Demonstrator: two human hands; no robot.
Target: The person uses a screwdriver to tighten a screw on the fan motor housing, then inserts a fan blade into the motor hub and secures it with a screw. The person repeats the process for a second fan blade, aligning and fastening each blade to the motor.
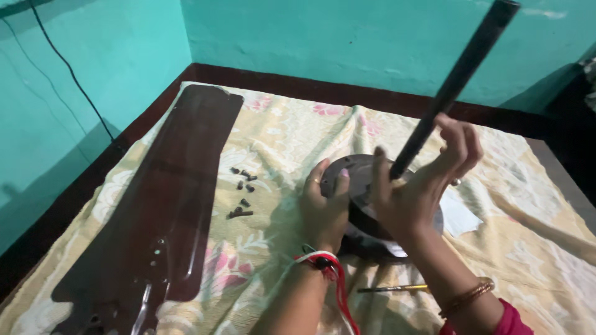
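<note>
A dark round fan motor housing [359, 180] lies on a floral cloth [279, 136], with a long black rod [456, 77] rising from it toward the upper right. My left hand [324, 208] grips the housing's left rim. My right hand [422, 183] wraps around the base of the rod where it meets the housing. Dark brown fan blades [167, 198] lie stacked along the left side of the cloth. Several small dark screws [242, 192] are scattered between the blades and the housing.
A screwdriver with a yellow handle [394, 288] lies on the cloth near my forearms. A white piece of paper [460, 217] sits right of the housing. Turquoise walls [310, 37] with a dark skirting enclose the corner; a black cable [68, 68] runs down the left wall.
</note>
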